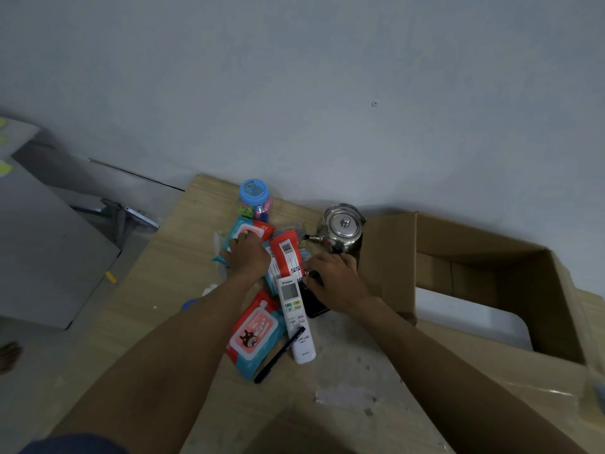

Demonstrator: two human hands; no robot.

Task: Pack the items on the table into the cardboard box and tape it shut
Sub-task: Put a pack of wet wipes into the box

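An open cardboard box (484,253) lies at the right of the table, its inside bare. A pile of items sits left of it. My left hand (246,254) rests on a red-and-teal wipes pack (253,228) at the back of the pile, fingers curled over its edge. My right hand (330,276) grips a black object (312,304) beside a white remote (296,317). Another wipes pack (255,334) and a black pen (278,355) lie nearer to me. A steel kettle (342,227) and a blue-lidded jar (254,198) stand behind.
The wooden table (170,273) ends at its left edge, with grey floor and a grey panel (42,244) beyond. A red remote package (288,253) lies between my hands. The wall runs close behind the table. A box flap (523,381) lies toward me.
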